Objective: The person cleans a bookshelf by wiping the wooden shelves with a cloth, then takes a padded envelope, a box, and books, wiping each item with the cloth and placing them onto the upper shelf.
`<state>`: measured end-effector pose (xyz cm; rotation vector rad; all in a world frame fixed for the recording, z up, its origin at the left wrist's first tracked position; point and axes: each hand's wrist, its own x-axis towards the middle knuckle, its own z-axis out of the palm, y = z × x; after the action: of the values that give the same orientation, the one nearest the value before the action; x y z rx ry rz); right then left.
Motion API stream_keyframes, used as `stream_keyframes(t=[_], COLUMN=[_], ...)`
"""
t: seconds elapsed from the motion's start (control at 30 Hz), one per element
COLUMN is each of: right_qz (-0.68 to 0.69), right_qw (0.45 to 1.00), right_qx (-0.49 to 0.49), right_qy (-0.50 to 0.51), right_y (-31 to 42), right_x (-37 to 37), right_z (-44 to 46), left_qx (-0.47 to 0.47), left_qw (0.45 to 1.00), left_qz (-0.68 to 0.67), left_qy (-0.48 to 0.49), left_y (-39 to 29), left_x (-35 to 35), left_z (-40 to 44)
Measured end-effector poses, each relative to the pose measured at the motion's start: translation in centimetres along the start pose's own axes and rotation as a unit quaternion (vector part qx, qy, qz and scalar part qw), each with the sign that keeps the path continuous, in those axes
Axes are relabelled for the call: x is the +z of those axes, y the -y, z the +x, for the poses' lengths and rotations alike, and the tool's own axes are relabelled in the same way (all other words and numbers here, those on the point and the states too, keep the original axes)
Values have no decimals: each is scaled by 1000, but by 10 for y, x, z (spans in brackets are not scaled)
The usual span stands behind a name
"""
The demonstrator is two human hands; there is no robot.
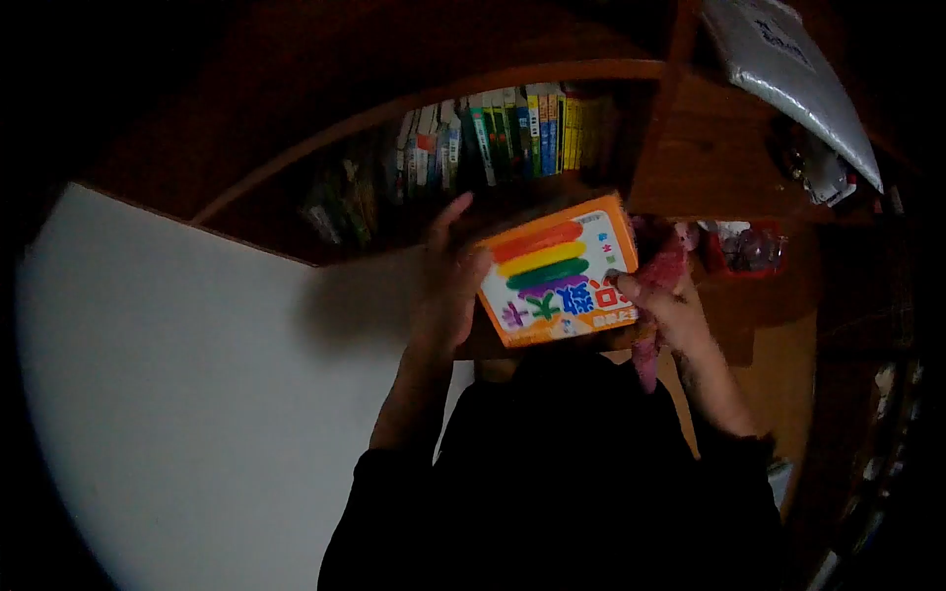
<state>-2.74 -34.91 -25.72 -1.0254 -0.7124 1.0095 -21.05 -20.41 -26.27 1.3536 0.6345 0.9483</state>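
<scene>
An orange card box (552,268) is tilted in front of me, its front printed with red, yellow, green and purple bars and large coloured Chinese characters. My right hand (670,310) grips its right side, the thumb on the front face. A pink cloth (660,276) is bunched in the same hand, and one end hangs below the box. Beside the box's left edge is my left hand (451,286), dim and slightly blurred, with its fingers apart. Whether it touches the edge I cannot tell.
Behind the box, a dark wooden shelf (443,84) holds a row of upright books (522,133). A silver padded envelope (793,74) lies at upper right, above a red container (751,248). To the left stretches a pale flat surface (197,394).
</scene>
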Motion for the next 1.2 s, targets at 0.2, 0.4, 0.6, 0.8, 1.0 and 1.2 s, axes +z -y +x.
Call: stream_keyframes(t=[0.2,0.4,0.6,0.8,1.0,1.2], right_qz=[95,392,380,-43,-73,-108], right_qw=[988,912,907,952,974,974], right_qx=[109,111,-41,-184,-99,-110], right_qy=[-57,35,177,239,188,165], right_y=[3,18,-44,-11,18,31], right_x=[-12,15,-13,19,25,31], right_z=[0,-19,-29,-33,-45,-43], left_qx=[-58,-3,-59,-6,46,63], left_qw=[958,980,988,983,978,991], left_qz=[244,175,-128,-159,-161,-35], left_qy=[136,96,-65,-91,-127,-111], left_y=[-9,7,3,-20,-36,-50], left_x=[0,10,37,44,54,42], left_z=[-11,-22,-52,-49,-59,-54])
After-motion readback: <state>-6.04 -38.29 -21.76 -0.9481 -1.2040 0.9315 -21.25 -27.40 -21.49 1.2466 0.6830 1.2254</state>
